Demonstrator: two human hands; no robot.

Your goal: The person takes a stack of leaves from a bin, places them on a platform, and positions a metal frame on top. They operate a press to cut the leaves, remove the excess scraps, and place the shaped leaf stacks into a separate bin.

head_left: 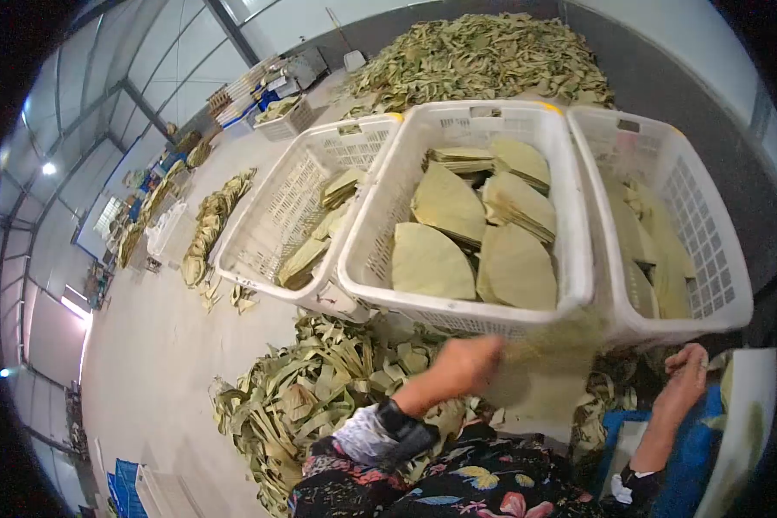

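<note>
My left hand (468,364) is closed on the edge of a dried leaf (551,367), a flat green-brown sheet smeared by motion. The leaf hangs just in front of the middle white basket (457,312). Inside that basket lie stacks of fan-shaped folded leaves (432,263). To the right, my right hand (685,373) is raised with its fingers loosely bent and apart, and I see nothing in it. It is below the right white basket (682,326), close to a blue and white container (695,449).
A heap of loose leaf scraps (311,388) covers the floor at my left. The left white basket (268,198) holds a few leaf stacks. A large leaf pile (492,56) lies by the back wall. Leaf rows (211,229) and a crate (287,121) stand farther off.
</note>
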